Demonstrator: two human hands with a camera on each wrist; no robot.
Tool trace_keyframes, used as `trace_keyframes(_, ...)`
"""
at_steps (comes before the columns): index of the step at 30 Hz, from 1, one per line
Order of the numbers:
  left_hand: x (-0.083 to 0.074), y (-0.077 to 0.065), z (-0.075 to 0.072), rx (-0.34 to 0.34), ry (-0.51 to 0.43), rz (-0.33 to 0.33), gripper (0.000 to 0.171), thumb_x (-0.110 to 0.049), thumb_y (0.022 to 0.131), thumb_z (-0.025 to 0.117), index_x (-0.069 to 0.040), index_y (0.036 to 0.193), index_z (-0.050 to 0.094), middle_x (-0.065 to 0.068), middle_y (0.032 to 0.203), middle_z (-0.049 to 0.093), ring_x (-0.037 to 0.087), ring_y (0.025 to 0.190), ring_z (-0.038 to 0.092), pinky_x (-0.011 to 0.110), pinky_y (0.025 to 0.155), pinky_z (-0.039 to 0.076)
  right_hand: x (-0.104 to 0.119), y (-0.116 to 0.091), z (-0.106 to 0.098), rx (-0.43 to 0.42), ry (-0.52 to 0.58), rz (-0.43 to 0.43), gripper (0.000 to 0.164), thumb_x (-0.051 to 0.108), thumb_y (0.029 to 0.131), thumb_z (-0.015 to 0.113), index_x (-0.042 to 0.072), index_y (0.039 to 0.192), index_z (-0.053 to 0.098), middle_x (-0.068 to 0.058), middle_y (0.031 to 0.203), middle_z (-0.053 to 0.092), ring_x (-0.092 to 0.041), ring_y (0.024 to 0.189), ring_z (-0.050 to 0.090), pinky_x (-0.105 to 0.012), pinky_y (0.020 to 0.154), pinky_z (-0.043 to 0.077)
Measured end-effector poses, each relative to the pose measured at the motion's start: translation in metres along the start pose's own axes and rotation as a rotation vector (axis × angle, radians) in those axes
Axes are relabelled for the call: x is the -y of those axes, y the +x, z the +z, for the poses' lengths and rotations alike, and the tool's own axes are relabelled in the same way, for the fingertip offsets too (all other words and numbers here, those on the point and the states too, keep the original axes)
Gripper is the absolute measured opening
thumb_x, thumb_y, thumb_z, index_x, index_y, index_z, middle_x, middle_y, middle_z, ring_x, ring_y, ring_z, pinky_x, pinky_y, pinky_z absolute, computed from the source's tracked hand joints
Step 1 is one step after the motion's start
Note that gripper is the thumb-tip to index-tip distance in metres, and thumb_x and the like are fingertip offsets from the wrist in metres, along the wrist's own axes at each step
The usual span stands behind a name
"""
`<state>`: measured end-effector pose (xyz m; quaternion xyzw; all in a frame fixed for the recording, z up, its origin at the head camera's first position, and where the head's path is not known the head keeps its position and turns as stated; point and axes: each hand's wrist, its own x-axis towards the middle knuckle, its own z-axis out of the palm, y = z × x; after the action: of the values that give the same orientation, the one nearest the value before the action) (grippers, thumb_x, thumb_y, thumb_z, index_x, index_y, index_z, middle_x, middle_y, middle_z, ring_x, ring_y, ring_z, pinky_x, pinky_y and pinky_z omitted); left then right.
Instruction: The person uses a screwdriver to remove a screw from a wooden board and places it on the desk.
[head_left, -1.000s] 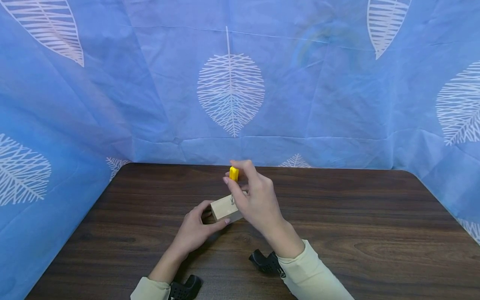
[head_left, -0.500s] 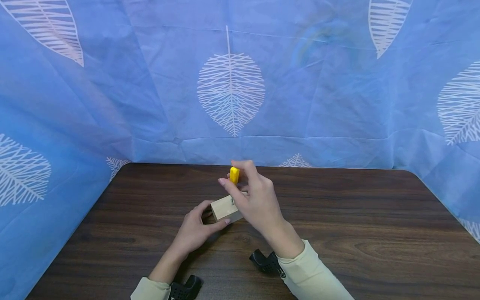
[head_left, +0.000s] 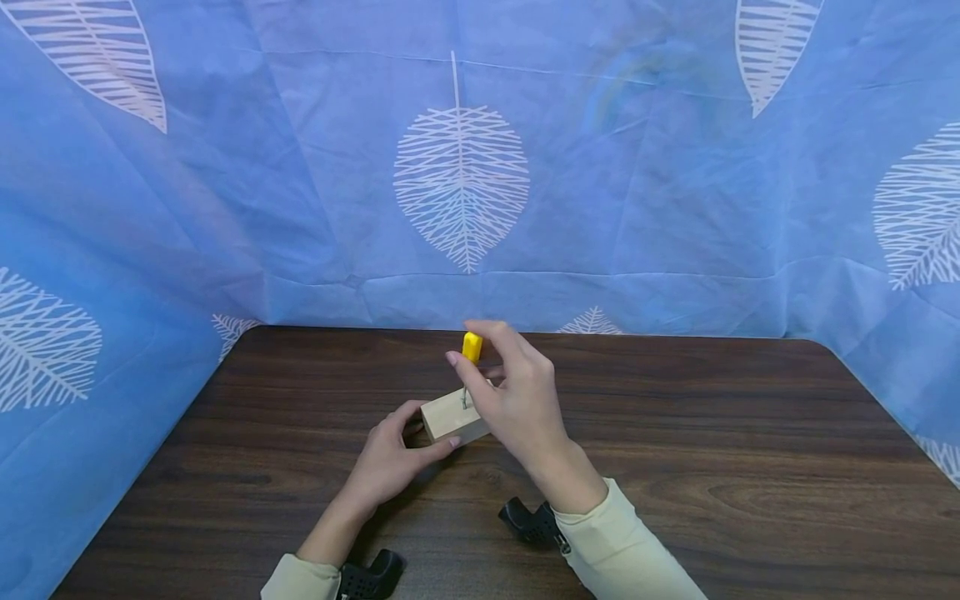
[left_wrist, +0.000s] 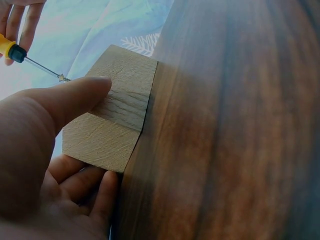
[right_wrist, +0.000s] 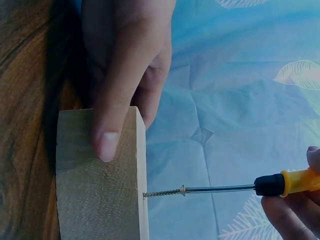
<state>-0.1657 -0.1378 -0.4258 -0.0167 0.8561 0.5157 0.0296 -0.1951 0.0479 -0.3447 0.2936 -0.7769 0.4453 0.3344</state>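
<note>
A pale wooden block rests on the table, held at its left end between the thumb and fingers of my left hand. From its upper face a screw stands out, with much of its thread showing. Against the screw's head sits the tip of a screwdriver with a yellow and black handle. My right hand pinches that yellow handle from above, thumb on the near side. In the left wrist view, the left thumb hides part of the block and the screw's lower end.
The dark wood-grain table spreads around both hands. Behind it hangs a blue cloth with white leaf prints. Black devices sit at the left wrist and the right wrist.
The right thumb and fingers have shifted on the screwdriver's handle, which now leans slightly more to the right. The left hand and the block have stayed in place.
</note>
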Motion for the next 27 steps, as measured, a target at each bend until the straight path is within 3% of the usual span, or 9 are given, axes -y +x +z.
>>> trace_keyframes(8,0.0001,0.0001,-0.0005,0.005,-0.002,0.004,0.053,-0.041,0.091,0.088,-0.023,0.137,0.069,0.003,0.134,0.072,0.026,0.125,0.065,0.059,0.108,0.049,-0.0011,-0.0003,-0.0007,0.010,0.050,0.010,0.039,0.010,0.095,0.083,0.010,0.132,0.070,-0.011,0.114,0.076,-0.023,0.098,0.076,-0.026,0.068,0.064)
trace_keyframes(17,0.0011,0.0001,-0.0003,0.005,-0.004,0.005,0.053,-0.041,0.091,0.088,-0.023,0.138,0.069,0.004,0.135,0.072,0.027,0.126,0.065,0.060,0.108,0.048,-0.0001,-0.0001,-0.0012,0.034,0.092,0.009,0.039,0.007,0.096,0.082,0.006,0.133,0.069,-0.012,0.117,0.076,-0.023,0.097,0.076,-0.021,0.068,0.062)
trace_keyframes(27,0.0006,0.0002,-0.0003,0.010,-0.008,0.009,0.052,-0.040,0.092,0.087,-0.023,0.138,0.069,0.004,0.134,0.072,0.026,0.124,0.066,0.058,0.105,0.051,0.0020,0.0004,-0.0003,0.047,-0.015,-0.007,0.039,0.010,0.099,0.080,0.004,0.133,0.064,-0.014,0.110,0.074,-0.023,0.096,0.076,-0.023,0.069,0.063)
